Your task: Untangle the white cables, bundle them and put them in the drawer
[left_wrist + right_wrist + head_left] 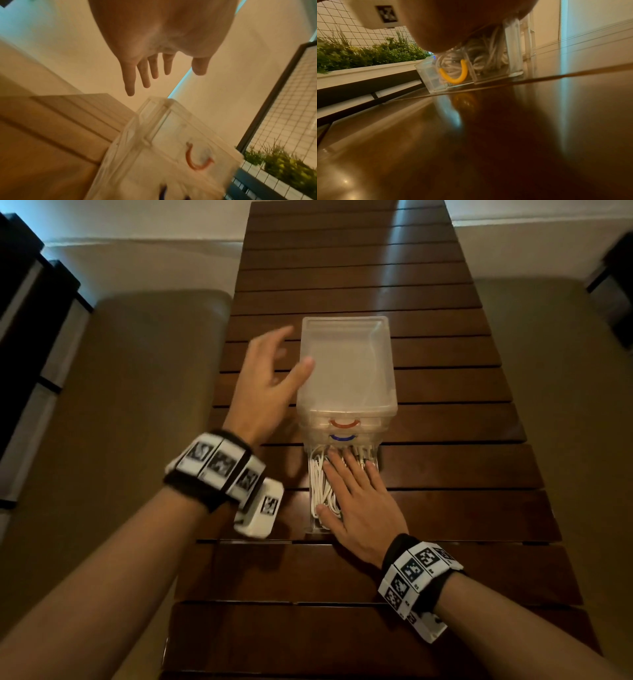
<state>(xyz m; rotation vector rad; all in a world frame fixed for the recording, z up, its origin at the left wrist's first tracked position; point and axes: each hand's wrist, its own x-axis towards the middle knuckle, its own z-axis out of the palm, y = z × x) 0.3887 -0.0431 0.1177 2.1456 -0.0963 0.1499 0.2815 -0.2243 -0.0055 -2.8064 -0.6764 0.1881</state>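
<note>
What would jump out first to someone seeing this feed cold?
The clear plastic drawer unit in the middle of the dark slatted table, with its bottom drawer pulled out toward the person. In it lie the white cables, pressed down by the flat right hand. The left hand hangs open beside the unit's left side, holding nothing.

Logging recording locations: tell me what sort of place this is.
Probably a home patio or balcony: a dark slatted wooden table, a planter of greenery beside a wire-grid fence, plain walls behind.
</note>
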